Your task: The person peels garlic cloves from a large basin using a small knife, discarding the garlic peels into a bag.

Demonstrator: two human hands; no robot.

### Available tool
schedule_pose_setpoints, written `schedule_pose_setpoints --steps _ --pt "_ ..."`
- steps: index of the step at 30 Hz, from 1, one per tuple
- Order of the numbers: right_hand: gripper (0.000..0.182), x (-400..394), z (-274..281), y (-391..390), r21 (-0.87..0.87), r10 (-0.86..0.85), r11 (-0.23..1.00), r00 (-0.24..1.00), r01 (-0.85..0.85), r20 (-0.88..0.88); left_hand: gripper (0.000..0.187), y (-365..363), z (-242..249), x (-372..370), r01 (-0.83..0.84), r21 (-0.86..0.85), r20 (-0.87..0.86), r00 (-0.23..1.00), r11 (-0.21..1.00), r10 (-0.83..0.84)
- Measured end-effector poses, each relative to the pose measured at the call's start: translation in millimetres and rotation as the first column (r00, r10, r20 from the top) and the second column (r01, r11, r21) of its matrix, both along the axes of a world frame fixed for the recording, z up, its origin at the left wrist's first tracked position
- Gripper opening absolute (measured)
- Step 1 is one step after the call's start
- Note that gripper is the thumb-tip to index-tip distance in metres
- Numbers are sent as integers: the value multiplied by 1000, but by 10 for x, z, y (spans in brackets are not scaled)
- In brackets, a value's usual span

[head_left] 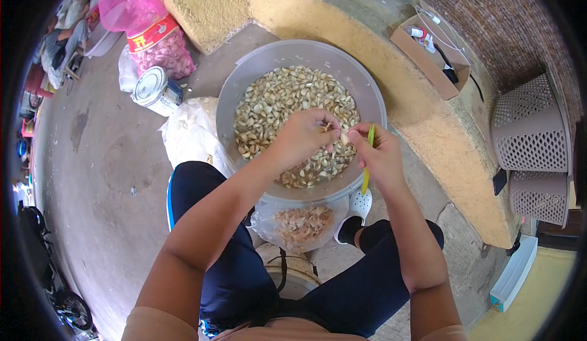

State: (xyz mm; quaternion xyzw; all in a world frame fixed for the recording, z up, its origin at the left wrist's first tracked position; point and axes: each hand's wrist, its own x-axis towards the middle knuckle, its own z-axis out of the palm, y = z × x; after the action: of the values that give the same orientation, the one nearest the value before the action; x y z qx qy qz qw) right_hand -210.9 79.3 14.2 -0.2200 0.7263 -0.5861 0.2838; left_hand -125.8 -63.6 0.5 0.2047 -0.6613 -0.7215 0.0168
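Observation:
Over a wide grey tub [225, 105], both hands are close together at chest-front height. My right hand [382, 157] grips a slim yellow-green paring knife [365, 181] and pinches a pale garlic clove [345, 138] at its fingertips. Facing it, my left hand [310, 134] is closed in a pinch beside the clove; whatever lies between its fingers is too small to name. Many garlic cloves [287, 96] fill the tub below, some in water near its front side. Under the tub's near rim, a clear plastic bag [269, 225] holds brownish garlic skins [304, 223].
A white plastic bag [192, 133] leans against the tub's left side, near a paint can [158, 91] and a pink mesh sack [162, 53] of garlic. To the right runs a yellow ledge [422, 133] bearing a cardboard box [431, 66]. Plastic baskets [532, 139] stand farther right.

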Motion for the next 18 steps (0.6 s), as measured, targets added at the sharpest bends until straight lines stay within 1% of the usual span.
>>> schedule_pose_setpoints --steps 2,5,8,11,14,17,18 --pt "15 7 -11 5 23 -13 1000 999 14 -50 17 29 6 -4 22 51 1 1000 998 -22" --pt "15 -25 -26 2 22 -44 999 998 45 -47 22 57 -16 -9 41 165 -45 998 985 -34" --pt "14 -42 -13 1 37 -44 998 997 46 -59 27 57 23 0 111 98 3 994 989 -112" --pt "14 -8 -1 -13 37 -41 998 995 44 -89 27 65 -33 -18 97 62 -44 995 993 -94" --pt "14 -25 -83 -5 18 -37 999 988 40 -148 26 77 59 -8 72 47 -49 996 996 -70" --pt "12 -6 -101 0 37 -8 999 956 20 -294 21 57 59 -8 48 -41 -36 998 998 -49" --pt "13 2 -89 -2 49 -5 999 952 21 -306 21 64 57 -12 28 -74 -40 999 997 -31"
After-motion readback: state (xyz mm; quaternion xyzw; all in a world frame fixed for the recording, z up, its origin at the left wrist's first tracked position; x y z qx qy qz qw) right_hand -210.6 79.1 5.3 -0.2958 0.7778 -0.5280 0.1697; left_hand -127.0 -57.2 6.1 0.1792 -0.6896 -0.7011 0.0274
